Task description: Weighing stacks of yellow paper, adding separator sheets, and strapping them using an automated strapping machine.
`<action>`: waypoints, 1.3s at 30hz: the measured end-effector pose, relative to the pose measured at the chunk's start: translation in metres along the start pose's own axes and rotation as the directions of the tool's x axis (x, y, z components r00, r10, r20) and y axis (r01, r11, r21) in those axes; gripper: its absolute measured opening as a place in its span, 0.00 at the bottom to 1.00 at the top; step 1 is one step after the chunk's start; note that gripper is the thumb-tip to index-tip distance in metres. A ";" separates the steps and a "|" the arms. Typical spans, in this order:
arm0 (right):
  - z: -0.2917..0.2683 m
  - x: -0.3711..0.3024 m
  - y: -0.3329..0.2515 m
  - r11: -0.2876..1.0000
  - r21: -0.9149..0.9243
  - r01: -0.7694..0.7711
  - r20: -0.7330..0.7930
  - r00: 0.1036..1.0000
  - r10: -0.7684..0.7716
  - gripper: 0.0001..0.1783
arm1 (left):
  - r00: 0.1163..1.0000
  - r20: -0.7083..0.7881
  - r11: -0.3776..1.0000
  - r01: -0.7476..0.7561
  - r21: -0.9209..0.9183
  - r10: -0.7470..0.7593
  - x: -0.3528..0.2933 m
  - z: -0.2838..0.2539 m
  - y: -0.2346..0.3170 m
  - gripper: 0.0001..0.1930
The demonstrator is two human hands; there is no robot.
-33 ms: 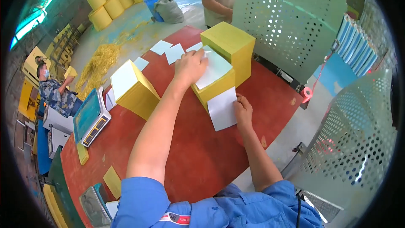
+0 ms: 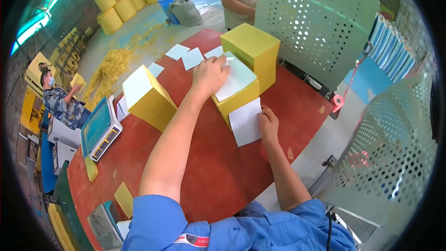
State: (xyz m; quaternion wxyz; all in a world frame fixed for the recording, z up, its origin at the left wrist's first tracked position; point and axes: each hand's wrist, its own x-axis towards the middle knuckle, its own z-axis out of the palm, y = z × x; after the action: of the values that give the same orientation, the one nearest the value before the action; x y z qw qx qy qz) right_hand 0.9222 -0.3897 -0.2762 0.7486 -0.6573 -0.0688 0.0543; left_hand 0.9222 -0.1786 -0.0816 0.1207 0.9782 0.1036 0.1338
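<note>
A block of stacked yellow paper (image 2: 240, 102), topped by a pale sheet (image 2: 239, 78), stands on the red table. My left hand (image 2: 211, 75) rests on the far left part of that sheet, fingers bent and close together, their tips partly hidden. My right hand (image 2: 268, 123) pinches the right edge of a white sheet of paper (image 2: 246, 122), which hangs tilted against the block's near side. Directly behind stands a taller yellow paper block (image 2: 253, 49). Left of my left forearm is another yellow block (image 2: 155, 104) with a white top.
The red table (image 2: 218, 167) carries loose pale sheets (image 2: 192, 59), a scale (image 2: 102, 128) and yellow slips at left. Perforated green metal panels (image 2: 316, 23) stand at right. One person (image 2: 239, 0) stands beyond the table; another (image 2: 60, 95) works at far left.
The white sheet in my right hand has shifted very slightly down and right. My left hand keeps its place on the block.
</note>
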 end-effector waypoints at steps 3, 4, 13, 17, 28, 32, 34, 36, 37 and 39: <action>-0.013 -0.066 -0.021 0.998 0.010 -0.056 -0.077 0.995 0.057 0.06 | 0.986 -0.005 0.983 -0.167 -0.072 0.167 -0.052 -0.010 0.006 0.25; -0.022 -0.089 -0.030 0.999 0.010 -0.053 -0.089 0.995 0.054 0.06 | 0.984 -0.004 0.981 -0.178 -0.075 0.178 -0.073 -0.016 0.011 0.25; -0.092 -0.278 -0.023 0.858 0.443 -0.259 0.094 0.966 0.243 0.04 | 0.864 -0.108 0.839 -0.503 -0.210 0.491 -0.267 -0.064 0.028 0.23; -0.077 -0.317 0.008 0.668 0.693 -0.271 -0.041 0.910 0.412 0.05 | 0.842 -0.087 0.816 -0.538 -0.212 0.532 -0.320 -0.076 0.044 0.23; -0.066 -0.366 -0.003 0.533 0.758 -0.375 0.070 0.860 0.506 0.16 | 0.829 -0.269 0.823 -0.541 -0.171 0.489 -0.382 -0.080 -0.014 0.27; -0.061 -0.340 -0.015 0.487 0.807 -0.333 0.170 0.922 0.348 0.19 | 0.950 -0.293 0.688 -0.286 -0.667 0.111 -0.401 -0.039 -0.053 0.26; -0.055 -0.320 -0.021 0.436 0.842 -0.319 0.275 0.948 0.163 0.22 | 0.985 -0.170 0.443 -0.147 -0.885 -0.013 -0.402 -0.010 -0.066 0.26; -0.055 -0.285 -0.020 0.434 0.839 -0.327 0.305 0.945 0.122 0.23 | 0.974 -0.214 0.396 -0.168 -0.903 -0.072 -0.390 0.023 -0.073 0.25; -0.058 -0.267 -0.020 0.429 0.842 -0.326 0.323 0.943 0.084 0.24 | 0.986 -0.144 0.273 -0.116 -0.955 -0.084 -0.383 0.037 -0.068 0.26; -0.040 -0.248 -0.040 0.471 0.814 -0.339 0.340 0.937 0.086 0.26 | 0.980 -0.192 0.485 -0.141 -0.863 -0.058 -0.375 0.056 -0.093 0.26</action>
State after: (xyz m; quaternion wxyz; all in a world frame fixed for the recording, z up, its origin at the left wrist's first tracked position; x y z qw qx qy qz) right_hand 0.6851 -0.4769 -0.2499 0.9473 -0.1859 -0.0437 0.2573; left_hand 0.5692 -0.1900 -0.2475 0.5858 0.7656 0.0091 0.2659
